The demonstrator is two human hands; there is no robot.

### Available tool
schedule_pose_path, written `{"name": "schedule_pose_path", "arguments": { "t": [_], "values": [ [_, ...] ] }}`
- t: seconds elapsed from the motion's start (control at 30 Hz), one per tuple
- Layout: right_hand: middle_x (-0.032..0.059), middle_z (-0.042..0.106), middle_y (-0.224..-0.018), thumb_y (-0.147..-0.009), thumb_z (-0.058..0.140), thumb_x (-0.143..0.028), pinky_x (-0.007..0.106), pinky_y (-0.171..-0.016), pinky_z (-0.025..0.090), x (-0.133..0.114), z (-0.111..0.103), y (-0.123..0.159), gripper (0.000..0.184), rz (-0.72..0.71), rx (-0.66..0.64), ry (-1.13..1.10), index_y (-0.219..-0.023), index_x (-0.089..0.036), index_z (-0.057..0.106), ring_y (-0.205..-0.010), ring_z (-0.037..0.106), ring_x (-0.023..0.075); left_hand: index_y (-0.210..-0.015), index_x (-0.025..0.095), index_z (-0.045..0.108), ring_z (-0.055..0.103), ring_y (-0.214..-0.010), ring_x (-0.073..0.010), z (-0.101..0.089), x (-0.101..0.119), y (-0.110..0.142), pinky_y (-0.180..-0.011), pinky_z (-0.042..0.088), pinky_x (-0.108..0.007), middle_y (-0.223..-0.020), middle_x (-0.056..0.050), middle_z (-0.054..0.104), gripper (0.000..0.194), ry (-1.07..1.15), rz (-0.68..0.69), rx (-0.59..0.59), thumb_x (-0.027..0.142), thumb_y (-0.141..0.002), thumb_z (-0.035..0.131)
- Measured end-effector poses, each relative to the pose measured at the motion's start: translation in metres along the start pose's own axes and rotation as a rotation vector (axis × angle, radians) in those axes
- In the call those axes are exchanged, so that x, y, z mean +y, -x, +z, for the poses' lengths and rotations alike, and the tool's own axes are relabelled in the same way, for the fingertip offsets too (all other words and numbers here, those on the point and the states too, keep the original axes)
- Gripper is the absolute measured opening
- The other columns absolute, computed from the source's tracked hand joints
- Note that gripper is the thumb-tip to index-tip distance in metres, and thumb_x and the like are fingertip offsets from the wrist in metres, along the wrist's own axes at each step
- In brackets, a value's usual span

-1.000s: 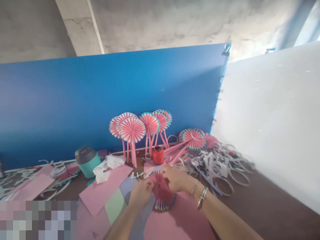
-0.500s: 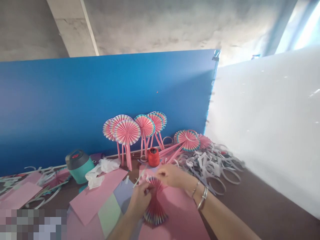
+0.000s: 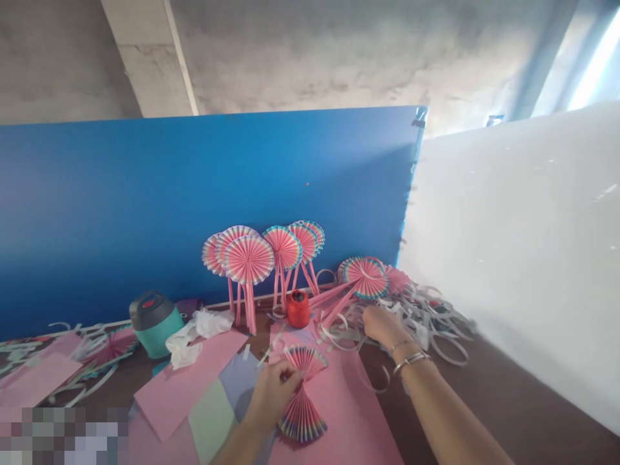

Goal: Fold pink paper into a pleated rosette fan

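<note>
My left hand (image 3: 272, 395) pinches the narrow middle of a pleated pink paper fan (image 3: 305, 420), which flares into a bow shape with striped edges. The fan rests over pink paper sheets (image 3: 346, 403). To the right, my right hand (image 3: 386, 328) is curled closed beside a heap of thin white paper strips (image 3: 421, 323). Its fingertips point away and are hidden, so what it holds cannot be made out. Below that hand a thin pale strip (image 3: 385, 381) curls. Just beyond the fan stands a red spool (image 3: 298, 310).
Finished round pink fans (image 3: 248, 259) on pink sticks lean against a blue panel (image 3: 145, 194). More fans (image 3: 371, 279) lie by the strips. A teal jug (image 3: 157, 326), crumpled white tissue (image 3: 194, 336) and coloured sheets (image 3: 208, 410) are on the left. A white panel (image 3: 523, 245) borders the right.
My right hand has left the fan and moved right to the strip heap. My left hand has stayed on the fan, whose bow shape now shows fully. The view has shifted a little.
</note>
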State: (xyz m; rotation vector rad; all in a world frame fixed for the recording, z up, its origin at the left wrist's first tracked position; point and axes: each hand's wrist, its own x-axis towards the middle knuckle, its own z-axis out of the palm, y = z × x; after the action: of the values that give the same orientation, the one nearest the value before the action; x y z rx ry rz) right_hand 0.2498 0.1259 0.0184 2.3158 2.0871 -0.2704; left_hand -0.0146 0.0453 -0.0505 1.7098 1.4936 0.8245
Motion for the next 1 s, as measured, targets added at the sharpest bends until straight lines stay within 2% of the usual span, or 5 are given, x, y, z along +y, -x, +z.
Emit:
{"name": "schedule_pose_path", "arguments": {
  "t": [0.37,0.53,0.7,0.9,1.0],
  "values": [
    [0.0151,0.065,-0.101,-0.072,0.055,-0.015,0.029,-0.076,0.041,-0.004,0.001,0.004,0.025,-0.036,0.059,-0.049,-0.094,-0.014,0.066,-0.098,0.061,0.0258,-0.06,0.013,0.056,0.049,-0.058,-0.0106,0.001,-0.004,-0.001,-0.058,0.035,-0.021,-0.059,-0.002,0.057,0.032,0.004,0.003,-0.008,0.04,-0.076,0.05],
    [0.0094,0.063,-0.078,-0.081,0.043,-0.024,0.023,-0.061,0.034,0.007,-0.011,-0.001,0.023,-0.062,0.088,-0.185,-0.075,-0.013,0.063,-0.072,0.058,0.0167,-0.059,0.013,0.056,0.05,-0.058,-0.0107,0.002,-0.004,-0.001,-0.058,0.035,-0.021,-0.058,-0.002,0.057,0.029,0.006,0.003,-0.006,0.035,-0.076,0.049],
    [0.0,0.057,-0.068,-0.08,0.05,-0.03,0.017,-0.056,0.029,0.001,-0.014,-0.001,0.021,-0.181,0.042,-0.336,-0.081,-0.013,0.063,-0.06,0.048,0.0081,-0.062,0.013,0.058,0.051,-0.06,-0.0112,0.002,-0.003,0.0,-0.059,0.035,-0.021,-0.061,-0.002,0.059,0.03,0.012,0.006,0.003,0.037,-0.077,0.05],
    [0.0076,0.06,-0.089,-0.076,0.056,-0.035,0.02,-0.06,0.026,-0.009,-0.031,0.012,0.023,-0.049,0.193,-0.33,-0.074,-0.013,0.065,-0.081,0.051,0.0158,-0.06,0.012,0.058,0.051,-0.059,-0.0111,0.001,-0.004,-0.002,-0.06,0.036,-0.021,-0.06,-0.002,0.058,0.035,0.023,0.018,0.005,0.04,-0.079,0.048],
    [0.0071,0.061,-0.079,-0.08,0.052,-0.04,0.02,-0.06,0.028,-0.011,-0.038,0.016,0.03,-0.04,0.193,-0.339,-0.076,-0.014,0.066,-0.076,0.053,0.0153,-0.059,0.012,0.057,0.05,-0.058,-0.011,0.001,-0.006,-0.002,-0.059,0.036,-0.022,-0.059,-0.003,0.058,0.039,0.026,0.016,0.009,0.043,-0.08,0.047]
  ]
}}
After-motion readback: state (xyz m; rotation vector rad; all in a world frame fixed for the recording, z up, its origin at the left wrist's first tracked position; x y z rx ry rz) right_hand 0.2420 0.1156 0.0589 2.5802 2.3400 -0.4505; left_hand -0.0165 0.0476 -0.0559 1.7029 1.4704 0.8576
